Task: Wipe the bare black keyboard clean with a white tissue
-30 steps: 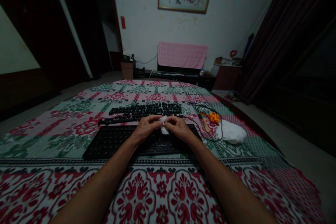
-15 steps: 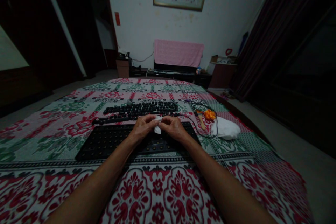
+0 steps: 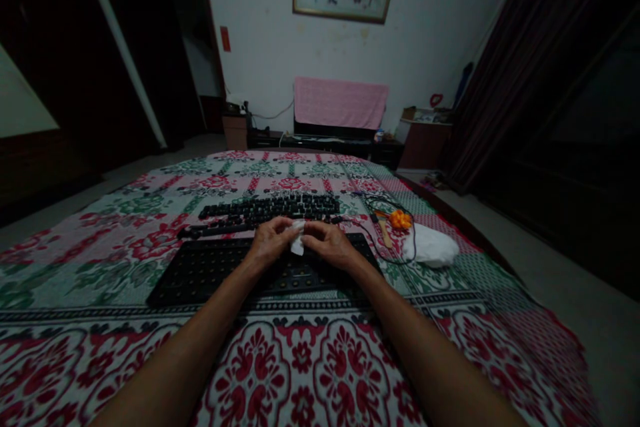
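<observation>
A small white tissue (image 3: 297, 245) is pinched between my two hands, above the black keyboard base (image 3: 200, 270) whose keycaps are off. My left hand (image 3: 270, 240) grips the tissue between thumb and fingers. My right hand (image 3: 327, 241) closes on its other side, fingertips against it. Whether a small part lies inside the tissue cannot be made out. Just beyond the hands, loose black keycaps (image 3: 270, 205) stand in rows on the patterned cloth (image 3: 300, 353).
To the right lie a brush with a wooden handle (image 3: 385, 233), an orange flower-like item (image 3: 401, 219), a crumpled white cloth (image 3: 433, 245) and a looped black cable (image 3: 367, 230). A pink towel (image 3: 340, 101) covers a screen at the far wall.
My fingers have shifted slightly around the tissue, and more of it shows between them. My right fingertips are a little more spread. The keyboard base and keycaps stay in place.
</observation>
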Tool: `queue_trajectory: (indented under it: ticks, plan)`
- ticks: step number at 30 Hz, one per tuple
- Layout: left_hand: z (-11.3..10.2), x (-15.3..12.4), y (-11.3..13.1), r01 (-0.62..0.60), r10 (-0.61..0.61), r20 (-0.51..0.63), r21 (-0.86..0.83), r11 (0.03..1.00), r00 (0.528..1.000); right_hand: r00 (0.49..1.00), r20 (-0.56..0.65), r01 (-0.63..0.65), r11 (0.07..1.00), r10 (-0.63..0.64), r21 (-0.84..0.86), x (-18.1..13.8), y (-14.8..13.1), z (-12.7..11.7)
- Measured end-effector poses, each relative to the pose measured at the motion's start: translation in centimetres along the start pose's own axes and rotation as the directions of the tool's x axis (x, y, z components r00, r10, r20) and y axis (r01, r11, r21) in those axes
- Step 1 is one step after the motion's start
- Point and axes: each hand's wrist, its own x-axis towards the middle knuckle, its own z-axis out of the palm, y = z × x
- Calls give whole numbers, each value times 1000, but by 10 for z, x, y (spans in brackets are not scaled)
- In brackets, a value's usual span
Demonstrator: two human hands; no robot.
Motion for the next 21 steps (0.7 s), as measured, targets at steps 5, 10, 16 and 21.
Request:
queue_trajectory:
  ticks: [5, 10, 16, 21]
  plan:
    - [1, -2, 5, 78, -81, -70, -41, 996, 994, 971, -192, 76, 947, -141, -312, -3, -6, 19]
    - [2, 1, 0, 65, -63, -110, 15, 998, 992, 946, -269, 46, 894, -183, -447, -5, -9, 30]
    - [1, -2, -3, 36, -30, -65, 93, 995, 997, 937, -262, 74, 863, -232, -499, -8, -7, 37]
    - [-10, -1, 1, -109, 47, 178, 356, 928, 983, 950, -226, 39, 803, -214, -594, -10, -3, 17]
